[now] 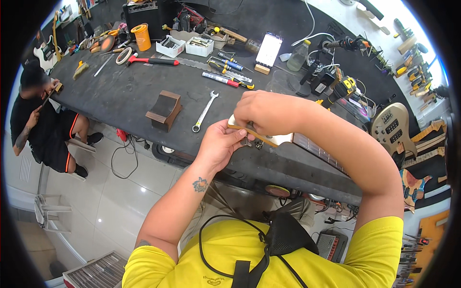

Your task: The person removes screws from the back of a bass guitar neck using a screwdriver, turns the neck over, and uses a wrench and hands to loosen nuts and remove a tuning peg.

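A guitar neck (314, 149) lies at the bench's near edge, its pale headstock (283, 138) pointing left and its fretted part running right beneath my right forearm. My left hand (216, 144) is closed around the headstock's left end, thumb along the edge. Over the top of the headstock bends my right hand (269, 113), fingers curled down in a pinch; what they grip, if anything, is hidden. Small dark metal parts, perhaps tuners, show below the headstock (259, 144). Left of my hands lie a combination wrench (205, 111) and a wooden neck rest (164, 110) with a dark pad.
Farther back on the bench (129, 91) are a red marker (221, 79), screwdrivers (230, 62), a red-black hammer (153, 61), white bins (199, 46), a propped phone (269, 50) and a bottle (298, 56). A yellow drill (342, 90) stands right; another person (48, 115) sits far left.
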`<action>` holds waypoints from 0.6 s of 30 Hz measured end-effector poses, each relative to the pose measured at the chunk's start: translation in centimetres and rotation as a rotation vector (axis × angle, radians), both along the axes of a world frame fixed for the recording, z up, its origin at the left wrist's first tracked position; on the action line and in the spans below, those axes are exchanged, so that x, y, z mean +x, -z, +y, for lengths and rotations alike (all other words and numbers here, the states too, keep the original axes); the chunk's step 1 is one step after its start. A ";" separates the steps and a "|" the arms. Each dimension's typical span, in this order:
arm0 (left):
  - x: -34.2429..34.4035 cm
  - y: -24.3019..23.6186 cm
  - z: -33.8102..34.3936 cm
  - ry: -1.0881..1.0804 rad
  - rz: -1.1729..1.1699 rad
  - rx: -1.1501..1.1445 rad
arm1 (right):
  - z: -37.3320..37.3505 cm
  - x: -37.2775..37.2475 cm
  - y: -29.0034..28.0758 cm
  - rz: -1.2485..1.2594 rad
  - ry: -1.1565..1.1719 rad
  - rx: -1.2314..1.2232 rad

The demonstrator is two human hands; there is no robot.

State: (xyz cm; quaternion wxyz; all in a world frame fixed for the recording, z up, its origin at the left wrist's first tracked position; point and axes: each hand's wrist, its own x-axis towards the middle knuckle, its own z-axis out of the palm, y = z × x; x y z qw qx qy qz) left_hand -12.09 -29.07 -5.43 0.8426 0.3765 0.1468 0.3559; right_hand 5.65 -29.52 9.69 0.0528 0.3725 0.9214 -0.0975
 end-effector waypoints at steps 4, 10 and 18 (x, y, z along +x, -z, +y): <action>-0.2 -0.3 -0.1 0.003 -0.002 -0.013 | -1.4 -0.5 -0.7 -0.057 0.193 0.039; -0.2 0.1 0.0 0.014 -0.007 -0.037 | -0.7 -0.6 0.1 -0.118 0.223 0.078; -0.2 0.1 0.1 0.013 -0.024 0.010 | -0.1 -0.5 -0.6 -0.052 0.070 0.014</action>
